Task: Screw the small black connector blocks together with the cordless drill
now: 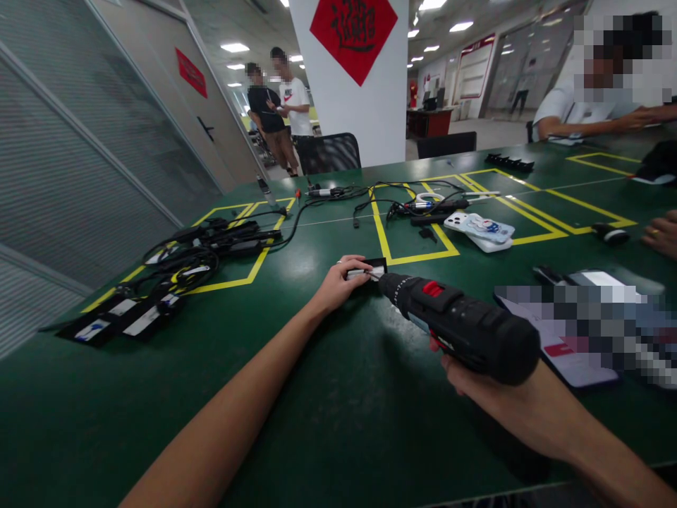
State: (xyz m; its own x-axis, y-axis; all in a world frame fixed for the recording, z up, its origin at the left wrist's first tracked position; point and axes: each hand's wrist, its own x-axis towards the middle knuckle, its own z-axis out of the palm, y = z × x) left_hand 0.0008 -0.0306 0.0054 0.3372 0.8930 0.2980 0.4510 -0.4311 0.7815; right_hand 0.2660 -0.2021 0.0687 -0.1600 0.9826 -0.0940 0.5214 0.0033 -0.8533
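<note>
My right hand [486,388] is wrapped round the grip of a black cordless drill [455,317] with a red switch on top. The drill points left and away from me, and its thin bit reaches a small black and silver piece [379,270] on the green table. My left hand [343,280] presses that piece against the tabletop, fingers closed on its left part. Whether the bit touches the piece or a screw in it, I cannot make out. My left fingers hide much of the piece.
Black cables and devices [211,247] lie at the left on the green table [317,423]. Farther back are more cables [423,206] and phones [481,229]. A tablet-like panel [571,353] lies right of the drill. A person [592,106] sits at the far right; another person's hand [663,233] rests nearer.
</note>
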